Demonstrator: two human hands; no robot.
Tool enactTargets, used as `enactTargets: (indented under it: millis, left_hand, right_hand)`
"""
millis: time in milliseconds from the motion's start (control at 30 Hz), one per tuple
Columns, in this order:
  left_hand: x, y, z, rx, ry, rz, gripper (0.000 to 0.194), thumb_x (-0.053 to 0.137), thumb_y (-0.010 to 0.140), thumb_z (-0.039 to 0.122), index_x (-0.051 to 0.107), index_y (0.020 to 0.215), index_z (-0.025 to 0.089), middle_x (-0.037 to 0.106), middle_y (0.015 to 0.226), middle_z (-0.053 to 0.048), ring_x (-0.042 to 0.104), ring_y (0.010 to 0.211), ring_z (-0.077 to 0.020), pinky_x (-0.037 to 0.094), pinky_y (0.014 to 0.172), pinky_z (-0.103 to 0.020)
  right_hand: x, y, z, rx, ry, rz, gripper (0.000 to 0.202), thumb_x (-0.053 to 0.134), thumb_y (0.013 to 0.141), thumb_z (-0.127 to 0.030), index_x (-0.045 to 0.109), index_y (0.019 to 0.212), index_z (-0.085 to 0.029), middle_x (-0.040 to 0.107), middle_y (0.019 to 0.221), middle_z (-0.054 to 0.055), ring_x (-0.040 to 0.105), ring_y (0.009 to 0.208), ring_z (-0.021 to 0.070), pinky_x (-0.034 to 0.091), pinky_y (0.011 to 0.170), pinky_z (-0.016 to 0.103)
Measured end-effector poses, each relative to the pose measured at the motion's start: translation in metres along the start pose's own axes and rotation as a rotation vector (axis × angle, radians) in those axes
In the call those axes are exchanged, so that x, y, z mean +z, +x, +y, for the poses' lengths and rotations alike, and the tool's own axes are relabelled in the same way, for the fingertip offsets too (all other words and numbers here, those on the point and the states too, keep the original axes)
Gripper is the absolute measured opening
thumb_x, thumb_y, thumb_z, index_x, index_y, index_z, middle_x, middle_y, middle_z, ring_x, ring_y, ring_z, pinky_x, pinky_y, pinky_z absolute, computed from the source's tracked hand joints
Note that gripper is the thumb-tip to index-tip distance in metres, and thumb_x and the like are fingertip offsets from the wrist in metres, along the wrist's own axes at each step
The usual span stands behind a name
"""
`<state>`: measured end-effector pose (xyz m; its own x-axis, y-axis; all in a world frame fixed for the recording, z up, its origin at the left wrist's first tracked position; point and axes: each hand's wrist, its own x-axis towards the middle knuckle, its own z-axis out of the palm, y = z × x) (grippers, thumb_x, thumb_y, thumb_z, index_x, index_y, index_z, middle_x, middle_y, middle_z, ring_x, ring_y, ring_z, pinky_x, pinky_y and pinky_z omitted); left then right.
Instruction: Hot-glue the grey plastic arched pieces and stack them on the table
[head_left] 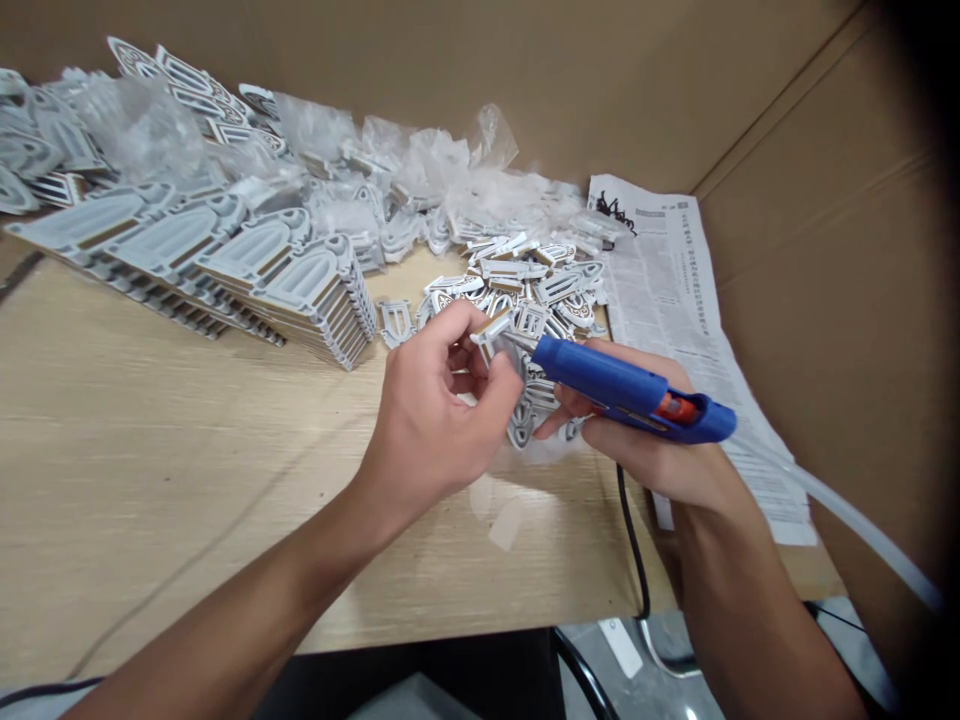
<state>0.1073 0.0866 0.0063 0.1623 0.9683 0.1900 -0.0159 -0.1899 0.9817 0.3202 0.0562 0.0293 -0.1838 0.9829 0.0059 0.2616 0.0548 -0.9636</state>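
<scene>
Near the middle, my left hand pinches a small white and gold piece between thumb and fingers. My right hand is wrapped round a blue glue gun, which lies across the view with its metal nozzle pointing left. The nozzle tip is at the held piece; whether it touches cannot be made out. Just behind both hands lies a loose heap of small white and gold pieces. A clear glue stick runs from the back of the gun toward the lower right.
Stacks of arched white pieces stand at the left on the wooden table. Plastic bags and more pieces line the cardboard wall. Newspaper with dark scraps lies at right. A black cable hangs over the front edge.
</scene>
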Motion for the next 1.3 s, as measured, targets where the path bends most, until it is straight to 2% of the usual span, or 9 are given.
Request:
enactTargets:
  millis: [267, 400, 600, 667, 800, 867, 933, 1100, 1300]
  left_hand:
    - [0.0, 0.0, -0.001, 0.013, 0.015, 0.005, 0.015, 0.074, 0.093, 0.017, 0.062, 0.087, 0.024, 0.058, 0.069, 0.003, 0.056, 0.06, -0.0132, 0.041, 0.052, -0.027]
    - [0.0, 0.0, -0.001, -0.006, 0.033, 0.02, 0.014, 0.074, 0.092, 0.017, 0.063, 0.087, 0.024, 0.058, 0.068, 0.003, 0.055, 0.058, -0.0129, 0.039, 0.05, -0.027]
    - [0.002, 0.0, -0.002, -0.067, -0.028, 0.022, 0.014, 0.074, 0.093, 0.02, 0.063, 0.086, 0.023, 0.059, 0.066, 0.003, 0.058, 0.057, -0.0127, 0.041, 0.049, -0.026]
    - [0.003, 0.001, -0.002, -0.12, -0.085, 0.041, 0.017, 0.077, 0.091, 0.021, 0.061, 0.085, 0.023, 0.061, 0.066, 0.004, 0.059, 0.054, -0.0125, 0.042, 0.047, -0.025]
    - [0.001, 0.006, -0.002, -0.256, -0.15, 0.051, 0.021, 0.081, 0.084, 0.017, 0.061, 0.084, 0.023, 0.065, 0.067, 0.004, 0.063, 0.05, -0.0127, 0.047, 0.045, -0.023]
    - [0.0, 0.007, -0.001, -0.25, -0.143, 0.077, 0.025, 0.079, 0.08, 0.01, 0.068, 0.097, 0.023, 0.068, 0.075, 0.004, 0.064, 0.051, -0.0123, 0.046, 0.042, -0.022]
    - [-0.002, 0.004, 0.002, -0.208, -0.103, 0.082, 0.042, 0.078, 0.078, 0.006, 0.073, 0.115, 0.026, 0.071, 0.085, 0.003, 0.068, 0.053, -0.0125, 0.046, 0.042, -0.022]
    - [-0.025, -0.034, 0.003, -0.226, 0.071, 0.058, 0.031, 0.082, 0.09, 0.027, 0.073, 0.12, 0.023, 0.076, 0.093, -0.002, 0.079, 0.076, -0.0194, 0.063, 0.066, -0.028]
    - [-0.081, -0.071, -0.01, -0.241, 0.481, 0.127, 0.034, 0.083, 0.094, 0.046, 0.073, 0.118, 0.023, 0.083, 0.1, -0.006, 0.078, 0.088, -0.026, 0.06, 0.082, -0.038]
  right_hand:
    - [-0.002, 0.002, -0.003, -0.035, -0.038, -0.038, 0.024, 0.083, 0.075, -0.012, 0.074, 0.093, -0.027, 0.076, 0.089, 0.002, 0.077, 0.071, 0.0237, 0.068, 0.06, 0.035]
    - [-0.003, 0.0, -0.002, 0.01, -0.107, -0.049, 0.041, 0.074, 0.075, -0.005, 0.073, 0.109, -0.029, 0.079, 0.094, -0.001, 0.069, 0.061, 0.0184, 0.055, 0.051, 0.03]
    - [0.008, -0.007, 0.001, -0.174, -0.42, 0.054, 0.037, 0.068, 0.073, -0.004, 0.069, 0.101, -0.03, 0.074, 0.088, -0.002, 0.066, 0.074, 0.0213, 0.049, 0.066, 0.035]
    - [0.015, -0.011, 0.004, -0.282, -0.519, 0.177, 0.031, 0.073, 0.076, -0.008, 0.067, 0.096, -0.031, 0.068, 0.082, -0.002, 0.059, 0.067, 0.0204, 0.046, 0.065, 0.037]
    - [0.02, -0.015, 0.011, -0.419, -0.588, 0.686, 0.022, 0.076, 0.087, -0.014, 0.066, 0.095, -0.032, 0.064, 0.083, -0.001, 0.057, 0.069, 0.0232, 0.048, 0.07, 0.04]
    - [0.016, -0.009, 0.013, -0.382, -0.499, 0.788, 0.018, 0.074, 0.089, -0.015, 0.067, 0.095, -0.031, 0.067, 0.085, 0.0, 0.062, 0.074, 0.0244, 0.051, 0.074, 0.04]
    - [0.009, 0.0, 0.016, -0.33, -0.365, 0.774, 0.017, 0.075, 0.085, -0.015, 0.067, 0.093, -0.028, 0.066, 0.082, -0.001, 0.062, 0.071, 0.0222, 0.05, 0.067, 0.038]
    - [0.001, 0.016, 0.025, -0.225, -0.173, 0.701, 0.019, 0.072, 0.077, -0.013, 0.069, 0.092, -0.024, 0.066, 0.079, -0.003, 0.057, 0.063, 0.0165, 0.046, 0.055, 0.031]
    - [0.003, 0.017, 0.032, -0.25, -0.231, 0.694, 0.015, 0.073, 0.077, -0.015, 0.071, 0.089, -0.024, 0.066, 0.077, -0.003, 0.058, 0.062, 0.0162, 0.047, 0.057, 0.032]
